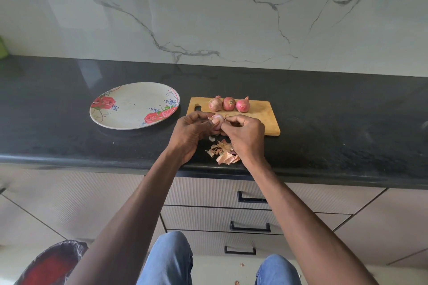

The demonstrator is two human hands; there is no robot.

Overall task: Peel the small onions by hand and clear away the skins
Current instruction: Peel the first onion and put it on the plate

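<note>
While both hands (217, 126) clamp one onion (217, 120) just before the cutting board (261, 114), mid-peel; next, strip remaining skin, drop onto skins (223, 151), take another.

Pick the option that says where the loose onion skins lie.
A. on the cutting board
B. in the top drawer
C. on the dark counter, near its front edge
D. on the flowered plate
C: the loose skins sit heaped on the dark counter between the wrists, off the cutting board and the flowered plate.
</note>
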